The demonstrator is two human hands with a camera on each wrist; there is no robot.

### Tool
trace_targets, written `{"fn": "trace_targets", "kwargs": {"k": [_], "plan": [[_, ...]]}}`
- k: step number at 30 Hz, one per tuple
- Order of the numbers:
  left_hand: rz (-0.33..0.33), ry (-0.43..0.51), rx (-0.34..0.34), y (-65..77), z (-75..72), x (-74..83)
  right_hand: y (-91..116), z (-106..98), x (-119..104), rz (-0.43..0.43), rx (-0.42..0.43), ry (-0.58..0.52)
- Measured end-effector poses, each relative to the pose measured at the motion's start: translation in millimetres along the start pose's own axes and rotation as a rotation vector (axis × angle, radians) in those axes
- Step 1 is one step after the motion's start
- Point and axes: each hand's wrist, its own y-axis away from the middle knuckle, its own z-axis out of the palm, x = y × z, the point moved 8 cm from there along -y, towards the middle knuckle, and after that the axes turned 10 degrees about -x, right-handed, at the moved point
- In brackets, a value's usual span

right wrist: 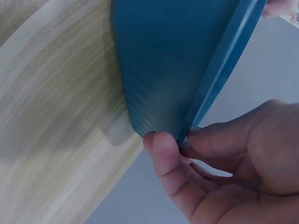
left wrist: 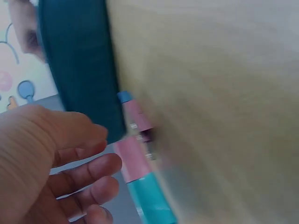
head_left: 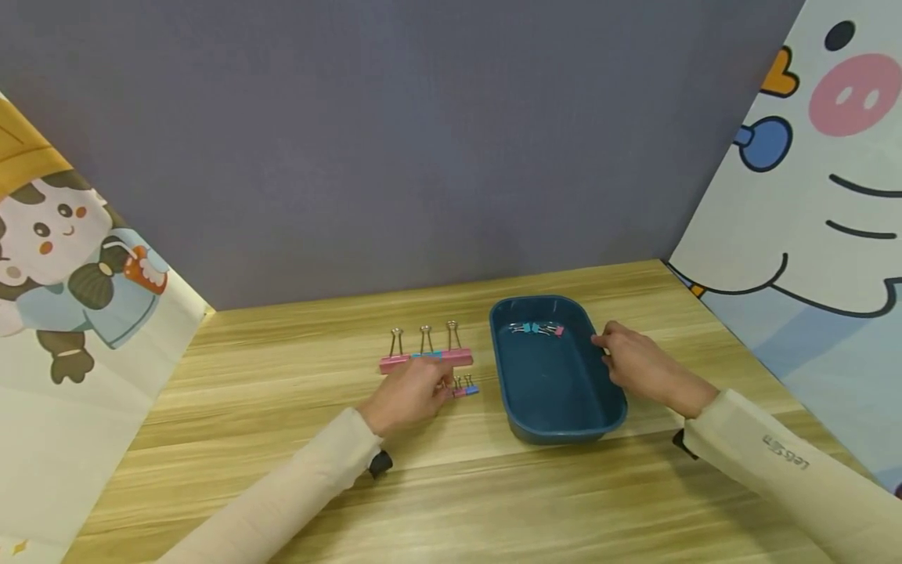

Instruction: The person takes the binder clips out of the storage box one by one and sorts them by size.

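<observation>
My left hand (head_left: 414, 393) reaches over the table, fingertips right beside a short row of small binder clips (head_left: 465, 391), pink and blue. In the left wrist view its fingers (left wrist: 105, 164) are loosely bent, with nothing showing between them and the thumb. Just behind this hand stands a row of large binder clips (head_left: 460, 358), pink and blue, wire handles up; the hand partly hides it. My right hand (head_left: 641, 364) pinches the right rim of a dark teal plastic bin (head_left: 557, 433) between thumb and fingers. Several small teal and pink binder clips (head_left: 537, 329) lie at the bin's far end.
The wood-grain table (head_left: 282, 439) ends at a grey panel (head_left: 423, 157) along the back. Panels with cartoon prints rise at both sides. The bin stands right of the clip rows.
</observation>
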Motion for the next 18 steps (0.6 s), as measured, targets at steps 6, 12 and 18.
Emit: {"fn": "trace_targets", "kwargs": {"k": [6,12,18], "plan": [[-0.008,0.015,0.083,-6.9,-25.2,6.4,0.7,-1.3,-0.8,-0.001,-0.002,0.004],[0.027,0.05,0.143,-14.2,-42.0,16.9,0.5,-1.4,-1.8,-0.001,-0.01,-0.002],[0.018,0.082,0.131,-27.6,-51.6,26.7,0.1,-1.1,-0.9,0.004,-0.014,0.007]]}}
